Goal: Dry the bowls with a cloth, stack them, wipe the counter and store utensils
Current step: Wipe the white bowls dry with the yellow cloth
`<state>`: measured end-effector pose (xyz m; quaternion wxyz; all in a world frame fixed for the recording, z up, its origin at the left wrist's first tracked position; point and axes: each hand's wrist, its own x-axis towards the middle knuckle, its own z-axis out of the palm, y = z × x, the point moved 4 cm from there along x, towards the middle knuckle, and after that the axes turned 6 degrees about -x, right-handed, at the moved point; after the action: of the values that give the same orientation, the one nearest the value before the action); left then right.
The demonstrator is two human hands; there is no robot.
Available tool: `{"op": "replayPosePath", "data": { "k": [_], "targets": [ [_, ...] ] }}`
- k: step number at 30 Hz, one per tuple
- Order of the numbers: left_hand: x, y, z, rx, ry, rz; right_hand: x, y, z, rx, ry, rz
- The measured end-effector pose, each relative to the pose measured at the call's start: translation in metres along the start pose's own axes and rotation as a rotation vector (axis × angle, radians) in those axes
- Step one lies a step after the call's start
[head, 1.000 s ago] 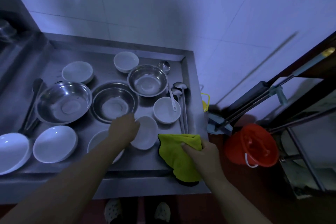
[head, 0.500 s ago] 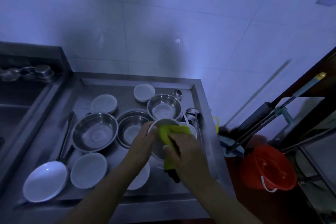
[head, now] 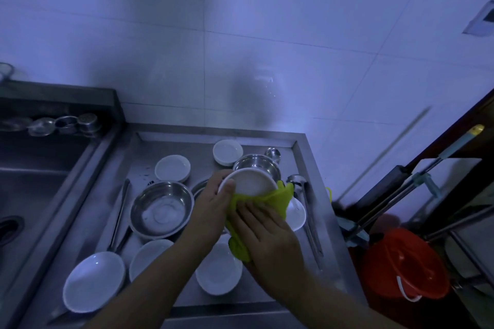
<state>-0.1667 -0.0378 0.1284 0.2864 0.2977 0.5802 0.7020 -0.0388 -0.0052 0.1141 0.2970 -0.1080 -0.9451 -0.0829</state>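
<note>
My left hand (head: 213, 204) grips a small white bowl (head: 251, 181) by its rim, lifted and tilted above the steel counter (head: 112, 195). My right hand (head: 264, 238) presses a yellow-green cloth (head: 270, 200) against the bowl's underside, fingers spread over the cloth. Several white bowls lie on the counter, among them one (head: 217, 270) under my arms and one (head: 93, 282) at front left. A steel bowl (head: 161, 208) sits at the middle, another steel bowl (head: 258, 164) behind the lifted bowl. Ladles (head: 307, 211) lie along the right edge.
A sink (head: 32, 189) lies to the left, with steel cups (head: 64, 124) on a shelf behind it. A long-handled utensil (head: 120, 211) lies left of the steel bowl. An orange bucket (head: 406, 264) and mop handles (head: 427, 168) stand on the floor at right.
My left hand lifted the white bowl off the counter. My right hand brought the cloth up from the front edge and now holds it under the bowl. The view tilted upward.
</note>
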Motion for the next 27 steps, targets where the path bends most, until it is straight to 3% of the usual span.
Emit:
{"op": "replayPosePath", "data": {
  "k": [4, 6, 10, 14, 18, 22, 27],
  "targets": [
    [0.005, 0.006, -0.007, -0.034, -0.027, -0.043, 0.009, -0.026, 0.001, 0.080, 0.167, 0.122],
    [0.008, 0.012, -0.010, -0.044, -0.087, -0.042, 0.014, -0.026, -0.001, 0.100, 0.185, 0.094],
    [0.011, 0.029, -0.018, 0.010, -0.201, -0.015, 0.025, 0.000, -0.009, 0.035, 0.134, -0.236],
    [0.018, 0.042, -0.015, 0.154, -0.500, -0.131, 0.033, 0.038, -0.021, -0.027, 0.084, -0.668],
    [0.026, 0.055, -0.007, 0.284, -0.653, -0.140, 0.050, 0.055, -0.021, -0.031, 0.086, -0.831],
    [0.031, 0.059, -0.006, 0.315, -0.503, -0.081, 0.049, 0.057, -0.019, -0.043, 0.187, -0.690],
    [0.028, 0.061, 0.007, 0.269, -0.146, 0.060, 0.029, 0.035, -0.011, 0.073, 0.300, -0.188]
  ]
}}
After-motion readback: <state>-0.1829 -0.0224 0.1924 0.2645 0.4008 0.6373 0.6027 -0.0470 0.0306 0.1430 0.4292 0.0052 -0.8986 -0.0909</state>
